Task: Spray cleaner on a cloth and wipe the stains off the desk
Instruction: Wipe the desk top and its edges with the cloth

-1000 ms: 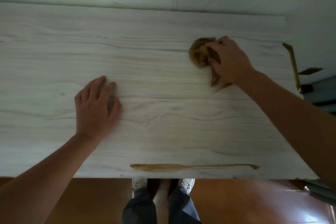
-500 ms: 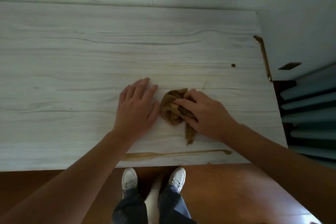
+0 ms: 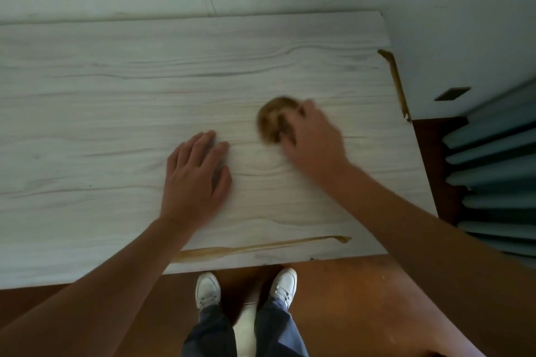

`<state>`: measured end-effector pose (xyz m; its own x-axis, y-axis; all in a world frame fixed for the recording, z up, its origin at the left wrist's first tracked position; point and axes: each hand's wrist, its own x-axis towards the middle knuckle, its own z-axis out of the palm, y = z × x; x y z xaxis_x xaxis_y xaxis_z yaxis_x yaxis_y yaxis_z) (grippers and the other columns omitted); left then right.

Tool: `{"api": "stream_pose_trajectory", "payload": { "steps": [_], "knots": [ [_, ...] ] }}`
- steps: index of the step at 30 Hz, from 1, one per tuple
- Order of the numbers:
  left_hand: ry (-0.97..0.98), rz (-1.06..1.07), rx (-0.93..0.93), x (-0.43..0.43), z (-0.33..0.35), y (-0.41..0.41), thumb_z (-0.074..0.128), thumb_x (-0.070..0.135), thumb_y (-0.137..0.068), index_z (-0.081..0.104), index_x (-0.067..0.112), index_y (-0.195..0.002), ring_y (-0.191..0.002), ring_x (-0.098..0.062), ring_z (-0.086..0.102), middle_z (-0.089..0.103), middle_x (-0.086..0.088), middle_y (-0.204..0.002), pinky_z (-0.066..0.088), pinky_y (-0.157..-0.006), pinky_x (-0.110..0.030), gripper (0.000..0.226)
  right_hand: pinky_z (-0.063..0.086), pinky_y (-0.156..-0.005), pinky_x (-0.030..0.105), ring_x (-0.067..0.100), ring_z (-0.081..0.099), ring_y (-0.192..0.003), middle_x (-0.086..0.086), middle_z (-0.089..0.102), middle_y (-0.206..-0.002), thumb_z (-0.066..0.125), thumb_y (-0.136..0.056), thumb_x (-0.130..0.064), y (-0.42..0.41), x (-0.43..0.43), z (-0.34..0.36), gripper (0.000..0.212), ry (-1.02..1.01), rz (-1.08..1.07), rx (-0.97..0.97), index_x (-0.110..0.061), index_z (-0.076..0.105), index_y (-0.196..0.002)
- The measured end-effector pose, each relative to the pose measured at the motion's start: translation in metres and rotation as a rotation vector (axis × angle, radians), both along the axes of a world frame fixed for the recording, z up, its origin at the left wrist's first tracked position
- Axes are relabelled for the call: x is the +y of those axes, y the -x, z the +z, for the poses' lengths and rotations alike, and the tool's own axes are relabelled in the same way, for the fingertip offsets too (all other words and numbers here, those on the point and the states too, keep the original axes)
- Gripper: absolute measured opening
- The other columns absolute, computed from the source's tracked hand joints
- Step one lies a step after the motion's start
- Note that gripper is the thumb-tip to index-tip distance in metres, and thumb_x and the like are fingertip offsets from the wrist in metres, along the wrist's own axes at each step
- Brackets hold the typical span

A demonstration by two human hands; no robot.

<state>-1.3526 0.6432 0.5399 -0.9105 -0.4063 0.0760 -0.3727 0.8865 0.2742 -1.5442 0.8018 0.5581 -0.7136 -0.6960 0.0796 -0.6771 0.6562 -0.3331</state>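
**Cloth swings back out across the desk**

From my remote seat, the change is in the cloth (image 3: 272, 119). 0.5 s ago it sat bunched just beside the left thumb, nearer the front edge. Now it is out toward the middle-right of the desk (image 3: 116, 95), apart from the left hand (image 3: 194, 180) and smeared by motion blur. 1 s ago it was farther right again, so I read this as a back-and-forth scrub in full swing.

The right hand (image 3: 314, 142) has its grip curled over the wad and presses it to the surface, though blur hides the fingertips. The left hand lies flat, its grip apart with straight fingers, holding nothing and bracing on the desk.

For the task, wiping looks well under way, and no spray bottle is in view. 2 brown streaks show, 1 along the front edge (image 3: 261, 246) and 1 along the right edge (image 3: 394, 81). The cloth touches neither, and I cannot tell whether they are stains or worn edging.

I can read no brand, label or writing anywhere.
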Motion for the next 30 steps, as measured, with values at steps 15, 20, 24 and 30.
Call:
{"api": "stream_pose_trajectory", "payload": {
  "steps": [15,20,24,30],
  "knots": [
    [0.032,-0.010,0.027,-0.001,-0.002,-0.001,0.047,0.034,-0.098,0.057,0.014,-0.141,-0.146,-0.031,0.038,0.047,-0.011,-0.155,0.031,-0.118,-0.049,0.049,0.049,-0.090,0.040,0.027,0.055,-0.108,0.012,0.047,-0.131,0.060,-0.095,-0.034,0.112,0.058,0.031,0.049,0.019,-0.155,0.020,-0.018,0.051,-0.140],
    [0.042,-0.012,0.037,-0.001,-0.003,0.001,0.046,0.034,-0.097,0.059,0.013,-0.140,-0.145,-0.031,0.039,0.048,-0.011,-0.154,0.031,-0.117,-0.049,0.049,0.047,-0.089,0.042,0.035,0.050,-0.117,0.016,0.042,-0.135,0.054,-0.096,-0.034,0.123,0.041,0.004,0.046,-0.115,-0.272,0.032,-0.016,0.050,-0.138],
    [0.039,-0.017,0.046,-0.001,-0.003,0.000,0.043,0.037,-0.098,0.059,0.014,-0.139,-0.145,-0.031,0.039,0.048,-0.011,-0.154,0.031,-0.116,-0.049,0.050,0.052,-0.074,0.038,0.029,0.053,-0.106,0.009,0.049,-0.126,0.059,-0.088,-0.034,0.021,0.038,0.002,0.039,-0.013,0.044,-0.011,-0.023,0.058,-0.125],
    [0.050,-0.015,0.035,-0.001,-0.003,0.001,0.043,0.036,-0.098,0.059,0.014,-0.140,-0.144,-0.032,0.040,0.048,-0.011,-0.154,0.032,-0.116,-0.050,0.050,0.057,-0.065,0.031,0.021,0.059,-0.097,0.006,0.056,-0.119,0.053,-0.087,-0.038,-0.048,0.069,0.010,0.043,-0.036,0.501,-0.115,-0.024,0.060,-0.127]
  ]
}}
